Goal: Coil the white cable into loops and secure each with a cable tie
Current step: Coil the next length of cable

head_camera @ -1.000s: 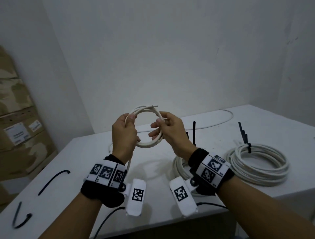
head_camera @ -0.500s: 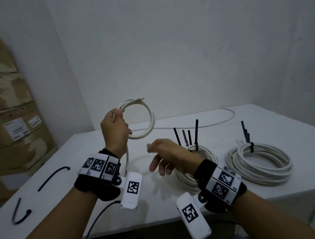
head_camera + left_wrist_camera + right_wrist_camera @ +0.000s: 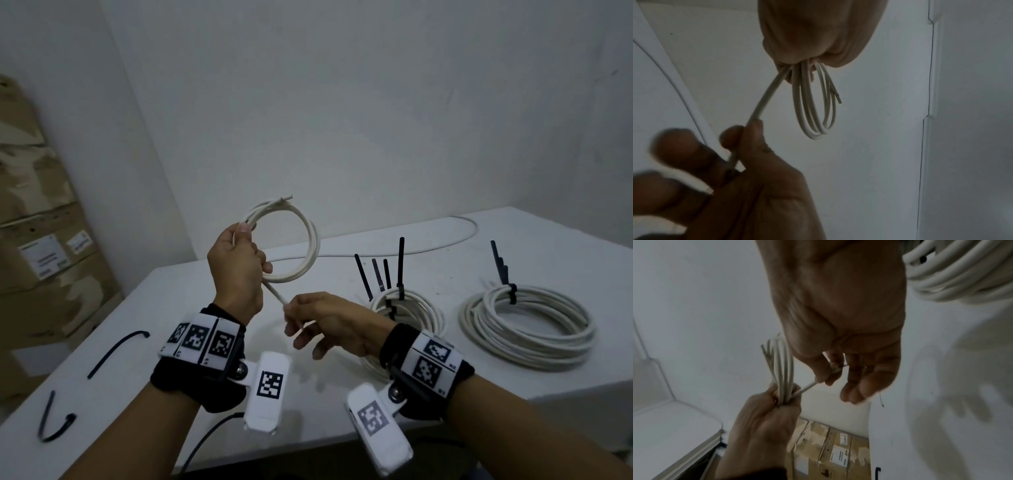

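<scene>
My left hand [image 3: 236, 267] grips a small coil of white cable [image 3: 310, 246] and holds it upright above the table [image 3: 164, 308]. The cable's cut end sticks out at the top of the coil. A single strand [image 3: 274, 293] leaves the bottom of my left fist. My right hand [image 3: 318, 325] pinches that strand between thumb and forefinger just below, its other fingers loosely spread. The left wrist view shows the loops [image 3: 815, 137] hanging from the fist and the strand [image 3: 764, 99] running into the right fingers. In the right wrist view the strand [image 3: 807, 387] bridges both hands.
Two finished white coils lie on the table's right half: one [image 3: 428, 308] with several black ties sticking up, one [image 3: 527, 329] with a black tie. Loose black ties [image 3: 116, 349] [image 3: 54, 425] lie at the left. Cardboard boxes [image 3: 41, 240] stand left of the table.
My right hand let go of the coil, dropped below the left hand and took hold of the trailing strand. The left hand kept the coil and lifted it slightly.
</scene>
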Available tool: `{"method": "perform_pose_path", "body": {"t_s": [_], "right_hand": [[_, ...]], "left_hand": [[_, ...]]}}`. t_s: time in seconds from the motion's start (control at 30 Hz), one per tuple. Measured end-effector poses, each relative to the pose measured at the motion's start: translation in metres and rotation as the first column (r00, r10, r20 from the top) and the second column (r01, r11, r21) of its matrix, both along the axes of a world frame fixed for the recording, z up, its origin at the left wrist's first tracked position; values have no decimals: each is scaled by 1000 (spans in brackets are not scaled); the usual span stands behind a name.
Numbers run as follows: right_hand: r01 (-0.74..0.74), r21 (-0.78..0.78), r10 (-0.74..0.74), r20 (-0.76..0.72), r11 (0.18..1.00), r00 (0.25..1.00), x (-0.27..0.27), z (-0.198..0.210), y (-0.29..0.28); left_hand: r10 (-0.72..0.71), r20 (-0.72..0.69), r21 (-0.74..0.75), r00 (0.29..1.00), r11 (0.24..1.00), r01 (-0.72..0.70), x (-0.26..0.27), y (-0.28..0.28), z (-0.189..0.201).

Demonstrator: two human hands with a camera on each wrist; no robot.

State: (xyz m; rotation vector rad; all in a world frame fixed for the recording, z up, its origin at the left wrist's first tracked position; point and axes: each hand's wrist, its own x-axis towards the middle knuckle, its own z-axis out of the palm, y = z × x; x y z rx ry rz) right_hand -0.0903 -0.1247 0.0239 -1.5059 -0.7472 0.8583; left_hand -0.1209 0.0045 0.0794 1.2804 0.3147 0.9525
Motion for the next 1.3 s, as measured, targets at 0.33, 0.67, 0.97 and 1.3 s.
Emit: {"method": "perform_pose_path", "body": {"t_s": [0.33,0.67,0.97,1.3], "right_hand": [[425,330,-121,-654,843,747,20,18,-7],[228,371,-141,-246,900,959,19,13,-16],[297,404,-201,-263,865,943,22,10,-15],[319,404,-102,-474,857,875,22,9,-20]], "left_hand": [[63,-46,272,997,961,-48,0,-10,-11],[319,9,541,948,796,-273,5,-4,-22],[319,4,605,948,754,-256,8,-4,-22],[260,-41,566,965,802,-192,11,-9,-17]]}}
